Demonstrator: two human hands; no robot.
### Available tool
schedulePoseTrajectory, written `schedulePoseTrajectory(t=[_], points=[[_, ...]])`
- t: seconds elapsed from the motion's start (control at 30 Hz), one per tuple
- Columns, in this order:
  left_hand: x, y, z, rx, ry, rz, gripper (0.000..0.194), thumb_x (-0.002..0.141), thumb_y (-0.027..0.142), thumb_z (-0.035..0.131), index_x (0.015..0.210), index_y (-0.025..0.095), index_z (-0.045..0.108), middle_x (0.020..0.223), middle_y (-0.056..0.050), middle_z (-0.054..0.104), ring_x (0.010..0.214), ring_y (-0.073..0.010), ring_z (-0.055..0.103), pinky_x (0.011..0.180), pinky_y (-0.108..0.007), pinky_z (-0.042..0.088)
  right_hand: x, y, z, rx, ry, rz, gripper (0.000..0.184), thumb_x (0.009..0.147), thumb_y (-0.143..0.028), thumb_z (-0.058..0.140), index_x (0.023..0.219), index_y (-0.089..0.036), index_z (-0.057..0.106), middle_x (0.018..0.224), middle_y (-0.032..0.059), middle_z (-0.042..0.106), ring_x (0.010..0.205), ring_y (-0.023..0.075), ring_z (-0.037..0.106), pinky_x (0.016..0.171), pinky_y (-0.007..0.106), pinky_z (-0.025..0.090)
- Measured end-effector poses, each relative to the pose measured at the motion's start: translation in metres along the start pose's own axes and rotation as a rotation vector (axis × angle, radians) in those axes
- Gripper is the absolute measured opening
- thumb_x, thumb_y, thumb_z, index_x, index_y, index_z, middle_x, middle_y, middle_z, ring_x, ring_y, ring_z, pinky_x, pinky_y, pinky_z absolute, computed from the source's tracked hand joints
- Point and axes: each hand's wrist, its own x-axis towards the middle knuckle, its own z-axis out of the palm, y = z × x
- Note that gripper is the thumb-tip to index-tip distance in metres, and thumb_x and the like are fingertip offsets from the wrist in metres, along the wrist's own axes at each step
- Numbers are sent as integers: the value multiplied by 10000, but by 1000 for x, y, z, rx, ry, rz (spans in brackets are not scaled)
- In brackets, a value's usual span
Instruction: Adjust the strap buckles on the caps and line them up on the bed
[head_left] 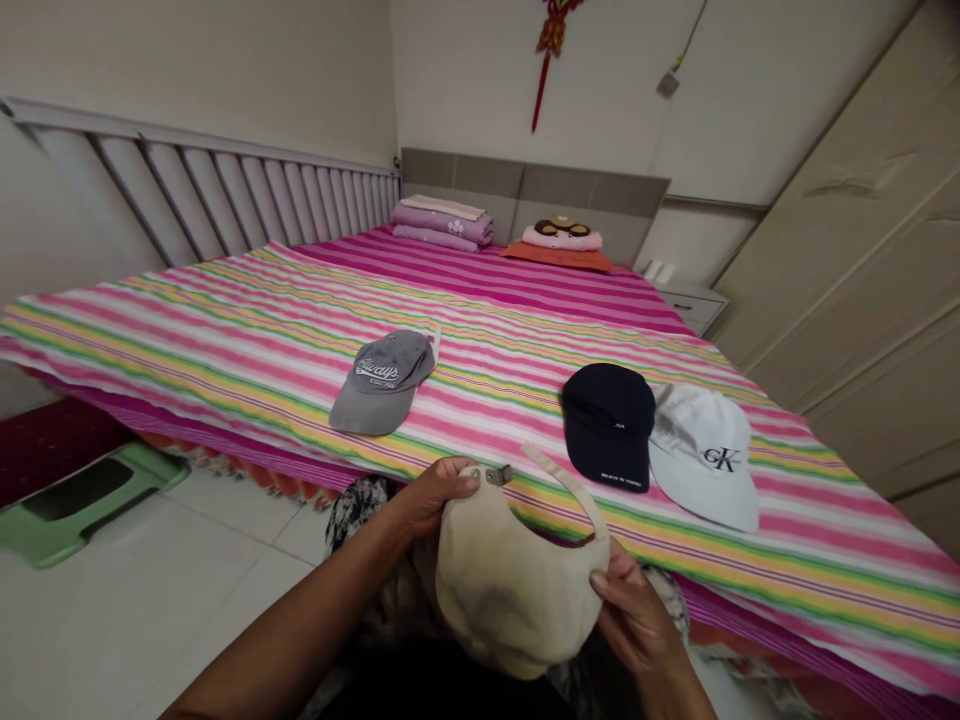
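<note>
A cream baseball cap (517, 590) is held up over my lap, its back opening toward the bed. My left hand (442, 495) pinches its left back edge, beside a small metal buckle. My right hand (630, 605) grips the opposite edge, thumb on the outside. The cap's strap hangs loose from the right side and curves up, apart from the buckle. On the bed beyond lie a grey cap (385, 385) with white lettering, a dark navy cap (609, 425), and a white cap (705, 450) with black letters touching the navy one.
The bed's striped sheet (262, 330) spreads ahead of me. Folded purple bedding (442, 225) and a pink folded item (562, 237) lie by the headboard (480, 175). A green stool (90, 500) stands on the tiled floor at left; a wardrobe (847, 260) rises at right.
</note>
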Motion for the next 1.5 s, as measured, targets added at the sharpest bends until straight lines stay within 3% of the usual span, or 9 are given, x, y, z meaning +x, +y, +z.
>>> schedulePoseTrajectory(t=[0.23,0.4,0.5,0.63,0.8,1.0,1.23,1.5], points=[[0,9,8,133,52,-39,282,477,230,782,663,91,622,558,-20,614,451,-87,537,464,-188,400,-8,-9,7,-125,-88,19,343,593,-264,712,920,-211,627,696,36,660,670,210,602,666,323,434],[-2,10,17,145,-8,-62,312,477,258,787,690,85,637,577,-30,623,466,-88,543,471,-186,400,-12,-14,0,-334,-143,29,327,609,-454,680,764,-168,644,693,46,603,646,172,525,599,269,382],[-2,9,24,131,-47,-49,329,490,246,784,747,89,650,612,-34,637,503,-87,560,501,-183,415,-11,-17,-2,-432,-152,-23,307,659,-461,642,741,-165,654,680,47,583,646,161,493,593,260,366],[1,8,31,96,-103,-25,374,511,202,774,855,134,643,676,-34,656,552,-101,589,542,-199,442,-10,-21,8,-382,-155,-104,262,704,-430,616,706,-169,644,625,40,574,624,150,481,589,255,360],[5,6,37,137,-117,-20,300,539,207,757,805,124,646,677,-35,650,545,-89,579,537,-184,432,-11,-23,21,-251,-93,-121,262,751,-411,576,692,-160,624,486,1,502,496,111,431,504,230,331],[2,7,43,248,-176,-42,348,504,218,770,818,125,652,676,-23,631,562,-74,547,537,-168,411,-11,-23,26,-137,-45,-131,176,755,-345,595,765,-170,605,419,-42,460,369,61,370,411,189,265],[1,7,48,542,-58,43,294,531,212,755,801,141,664,702,-13,625,598,-81,523,567,-184,399,-12,-26,32,-158,-33,-86,236,747,-393,589,726,-160,558,376,-49,454,302,45,292,356,179,196],[-2,9,53,411,-171,132,275,588,295,719,822,154,685,819,-54,621,753,-150,553,694,-255,414,-13,-43,46,-278,5,-83,254,719,-382,619,658,-160,511,391,-38,509,290,44,340,359,184,200]])
